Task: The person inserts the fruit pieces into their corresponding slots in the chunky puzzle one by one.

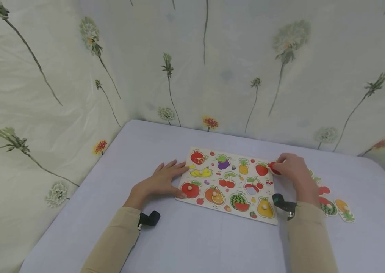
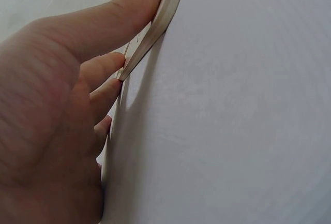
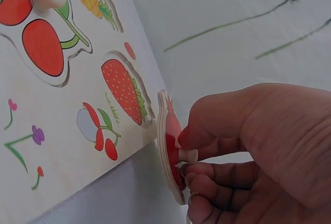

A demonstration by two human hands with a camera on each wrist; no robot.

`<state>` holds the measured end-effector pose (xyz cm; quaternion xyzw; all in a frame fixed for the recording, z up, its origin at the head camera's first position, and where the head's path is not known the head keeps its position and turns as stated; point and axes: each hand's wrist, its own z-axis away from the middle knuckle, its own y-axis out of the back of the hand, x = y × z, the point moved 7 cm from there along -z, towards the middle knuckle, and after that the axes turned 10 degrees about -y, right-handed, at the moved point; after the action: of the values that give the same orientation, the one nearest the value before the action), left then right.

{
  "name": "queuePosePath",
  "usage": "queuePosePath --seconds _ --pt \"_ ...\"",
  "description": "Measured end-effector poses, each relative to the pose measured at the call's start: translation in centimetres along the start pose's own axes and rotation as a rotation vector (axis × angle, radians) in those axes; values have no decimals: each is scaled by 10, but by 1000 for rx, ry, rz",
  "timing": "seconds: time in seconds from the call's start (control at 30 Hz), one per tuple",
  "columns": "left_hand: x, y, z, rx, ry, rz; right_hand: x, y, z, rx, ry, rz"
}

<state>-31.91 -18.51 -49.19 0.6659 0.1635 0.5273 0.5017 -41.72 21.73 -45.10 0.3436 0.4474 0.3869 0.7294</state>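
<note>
A wooden fruit puzzle board (image 1: 227, 193) lies on the table. My left hand (image 1: 165, 179) rests at its left end, the thumb on the front left corner and the extended fingers along the left edge. My right hand (image 1: 295, 170) is at the board's far right corner. Its thumb and fingers pinch the pale knob (image 3: 187, 155) of a red strawberry piece (image 3: 172, 141), tilted on its side in the right wrist view. Close by, the strawberry recess (image 3: 124, 89) shows its printed picture with no knob. A cherry piece (image 3: 42, 45) with a knob sits in the board.
Right of the board, partly behind my right forearm, lie loose pieces: a watermelon (image 1: 329, 206), a pineapple (image 1: 345, 210) and a partly covered red one (image 1: 323, 190). A flower-patterned curtain (image 1: 226, 76) hangs behind the white table (image 1: 206, 242).
</note>
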Motion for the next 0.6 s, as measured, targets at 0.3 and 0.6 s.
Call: queuePosePath --seconds 0.3,0.6 --pt "7 1 2 1 -8 19 -12 -2 3 17 38 46" --pt "0 -1 1 5 7 -7 -36 -17 9 45 147 93"
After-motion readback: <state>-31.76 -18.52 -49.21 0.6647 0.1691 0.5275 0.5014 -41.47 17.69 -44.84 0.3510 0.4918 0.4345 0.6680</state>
